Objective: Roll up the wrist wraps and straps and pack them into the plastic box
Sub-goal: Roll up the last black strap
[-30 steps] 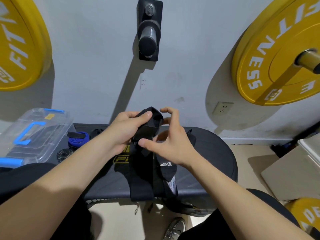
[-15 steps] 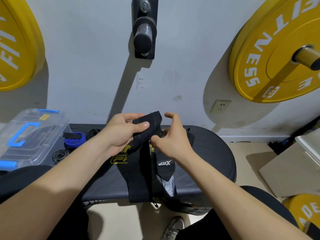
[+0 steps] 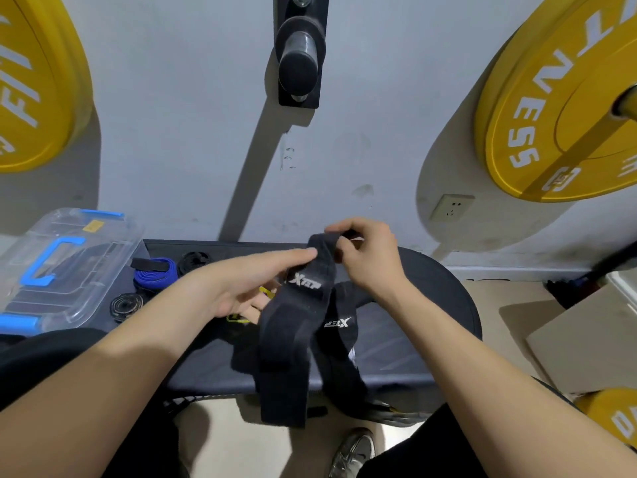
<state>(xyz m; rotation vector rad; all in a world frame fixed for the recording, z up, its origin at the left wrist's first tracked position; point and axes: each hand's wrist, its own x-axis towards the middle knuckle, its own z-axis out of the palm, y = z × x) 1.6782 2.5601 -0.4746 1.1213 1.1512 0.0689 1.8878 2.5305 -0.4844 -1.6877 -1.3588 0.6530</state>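
Observation:
A long black wrist wrap (image 3: 293, 339) with a white logo hangs over the front of the dark bench (image 3: 441, 305). My right hand (image 3: 365, 257) pinches its top end, raised above the bench. My left hand (image 3: 241, 284) lies flat with straight fingers, its fingertips touching the wrap just below that end. A second black wrap (image 3: 344, 329) with the same logo lies under it on the bench. The clear plastic box (image 3: 65, 270) with blue handle and clips stands at the bench's left end. Beside it lie a rolled blue strap (image 3: 155, 272) and two rolled black straps (image 3: 125, 305).
Yellow weight plates hang on the wall at left (image 3: 31, 84) and right (image 3: 565, 108), with a black peg (image 3: 298, 60) between them. A cardboard box (image 3: 586, 343) and another yellow plate (image 3: 617, 422) sit on the floor at right. My shoe (image 3: 351, 453) is below the bench.
The folded top of the wrap has come undone and now hangs long with its logo showing. My left hand let go and flattened; my right hand moved up to pinch the top end.

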